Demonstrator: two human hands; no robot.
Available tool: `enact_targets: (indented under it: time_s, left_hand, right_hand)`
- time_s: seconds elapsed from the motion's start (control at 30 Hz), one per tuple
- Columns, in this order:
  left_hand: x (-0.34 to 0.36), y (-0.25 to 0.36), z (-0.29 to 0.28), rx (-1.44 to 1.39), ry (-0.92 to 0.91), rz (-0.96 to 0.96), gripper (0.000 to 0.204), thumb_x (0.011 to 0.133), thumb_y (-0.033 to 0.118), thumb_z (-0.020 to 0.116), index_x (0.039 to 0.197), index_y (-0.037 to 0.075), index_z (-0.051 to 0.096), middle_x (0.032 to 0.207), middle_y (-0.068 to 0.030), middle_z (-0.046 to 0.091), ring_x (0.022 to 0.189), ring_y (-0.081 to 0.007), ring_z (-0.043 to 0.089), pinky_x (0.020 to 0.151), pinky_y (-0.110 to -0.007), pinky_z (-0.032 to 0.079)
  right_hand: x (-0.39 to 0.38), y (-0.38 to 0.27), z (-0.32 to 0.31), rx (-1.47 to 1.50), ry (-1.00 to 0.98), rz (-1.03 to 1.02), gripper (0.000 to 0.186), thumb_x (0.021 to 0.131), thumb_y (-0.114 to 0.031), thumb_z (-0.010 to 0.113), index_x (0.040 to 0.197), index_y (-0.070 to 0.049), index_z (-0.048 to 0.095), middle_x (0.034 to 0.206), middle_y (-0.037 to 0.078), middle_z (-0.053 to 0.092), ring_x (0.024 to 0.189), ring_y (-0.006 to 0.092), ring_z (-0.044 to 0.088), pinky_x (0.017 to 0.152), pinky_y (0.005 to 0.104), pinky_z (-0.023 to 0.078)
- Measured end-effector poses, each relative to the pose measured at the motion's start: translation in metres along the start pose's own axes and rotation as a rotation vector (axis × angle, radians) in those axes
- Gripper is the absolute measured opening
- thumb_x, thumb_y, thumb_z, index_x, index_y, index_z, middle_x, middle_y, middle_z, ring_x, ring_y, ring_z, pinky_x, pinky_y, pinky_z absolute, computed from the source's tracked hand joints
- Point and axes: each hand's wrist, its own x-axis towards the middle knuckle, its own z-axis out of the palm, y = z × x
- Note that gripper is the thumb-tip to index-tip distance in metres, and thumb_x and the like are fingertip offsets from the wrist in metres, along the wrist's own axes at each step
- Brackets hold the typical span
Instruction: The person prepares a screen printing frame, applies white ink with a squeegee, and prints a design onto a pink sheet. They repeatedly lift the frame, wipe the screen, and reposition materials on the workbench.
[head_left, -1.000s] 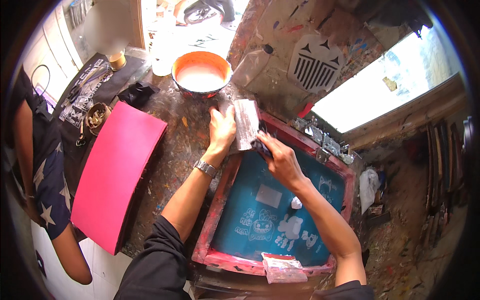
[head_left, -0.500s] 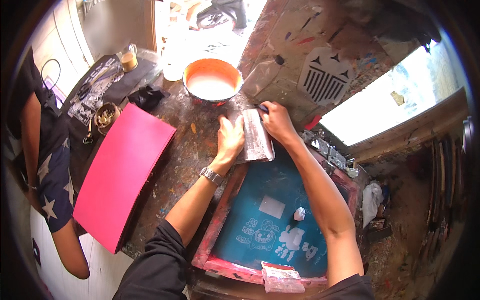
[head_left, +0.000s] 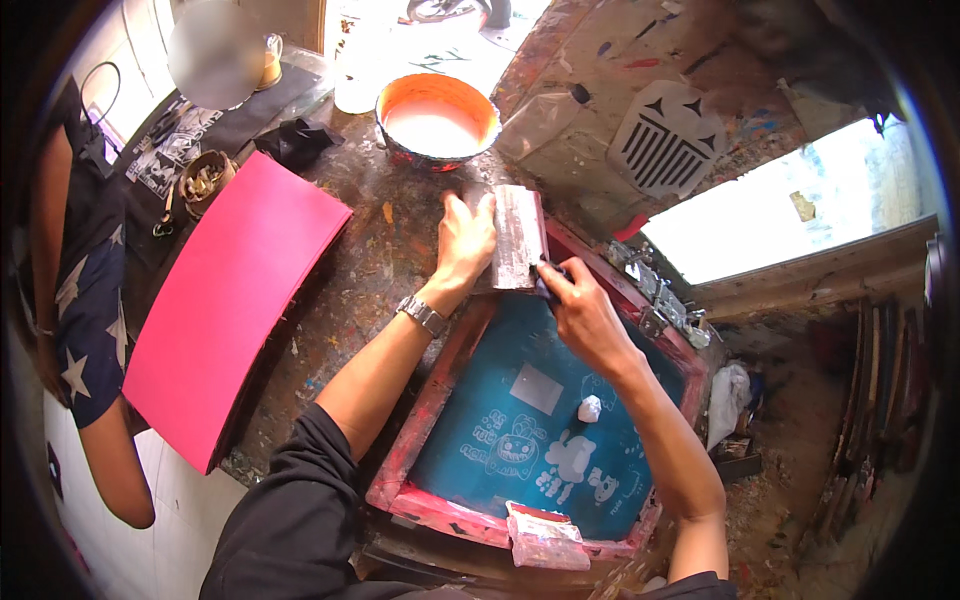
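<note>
My left hand, a metal watch on its wrist, grips the left side of a paint-smeared, whitish-brown rectangular block. This block is raised over the far end of a screen-printing frame. At its near right corner my right hand is closed round a small dark object, mostly covered by the fingers, so its kind is unclear. Below the hands lies the blue-green mesh of the screen with pale cartoon designs, set in a pink-stained wooden frame. A crumpled white wad rests on the mesh.
An ink-stained squeegee sits on the frame's near edge. Beyond the hands stands an orange-rimmed bowl of pale liquid. Pink sheets lie at left, near another person. Metal hinge clamps hold the frame's right side.
My right hand has come nearer along the block's right side, from its far end to its near corner. The left hand keeps its grip while the whole view has shifted slightly.
</note>
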Motion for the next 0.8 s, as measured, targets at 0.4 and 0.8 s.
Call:
enact_targets:
  time_s: [0.4, 0.8]
  left_hand:
    - [0.014, -0.015, -0.003, 0.039, 0.143, 0.167, 0.044, 0.103, 0.030, 0.058, 0.120, -0.008, 0.043, 0.110, -0.0391, 0.064, 0.106, -0.0517, 0.065, 0.088, -0.054, 0.051]
    - [-0.010, -0.001, 0.022, -0.142, -0.198, 0.162, 0.060, 0.100, 0.032, 0.065, 0.128, -0.012, 0.035, 0.121, -0.0351, 0.060, 0.114, -0.0362, 0.063, 0.095, -0.042, 0.048]
  right_hand:
    - [0.244, -0.043, -0.019, 0.293, 0.003, -0.074, 0.028, 0.086, -0.006, 0.070, 0.114, -0.003, 0.072, 0.096, 0.019, 0.072, 0.092, 0.0361, 0.070, 0.085, 0.0469, 0.055]
    - [0.310, 0.036, 0.137, -0.042, -0.003, 0.112, 0.019, 0.071, -0.019, 0.080, 0.086, -0.008, 0.080, 0.092, 0.013, 0.078, 0.091, 0.0296, 0.075, 0.077, 0.0398, 0.059]
